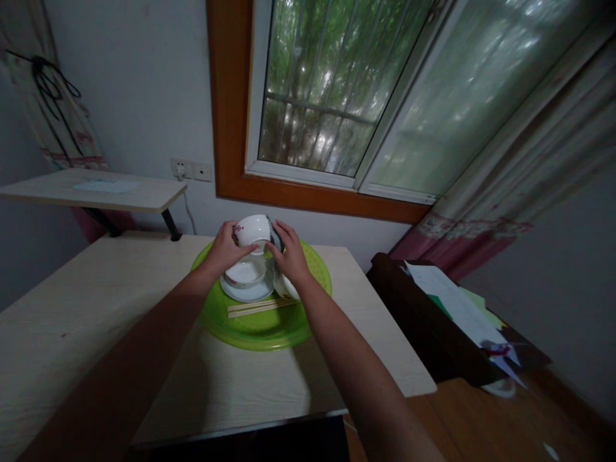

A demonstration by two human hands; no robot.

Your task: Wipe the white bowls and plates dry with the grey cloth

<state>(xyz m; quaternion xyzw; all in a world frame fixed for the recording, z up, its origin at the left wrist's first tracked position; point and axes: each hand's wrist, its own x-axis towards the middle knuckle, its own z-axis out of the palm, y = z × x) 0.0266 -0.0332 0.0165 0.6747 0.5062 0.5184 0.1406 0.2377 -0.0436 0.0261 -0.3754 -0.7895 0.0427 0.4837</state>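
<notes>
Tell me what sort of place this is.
Most likely a room in a home: patterned curtains hang beside a barred window, and chopsticks lie in a green tray on a pale table.

1 white bowl (pixel 253 230) (red-patterned) is held tilted by left hand (pixel 228 248) and right hand (pixel 290 253) over green tray (pixel 260 341).

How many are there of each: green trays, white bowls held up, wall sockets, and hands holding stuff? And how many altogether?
Green tray: 1
Held-up white bowl: 1
Wall sockets: 2
Hands: 2, left hand and right hand
Total: 6
</notes>
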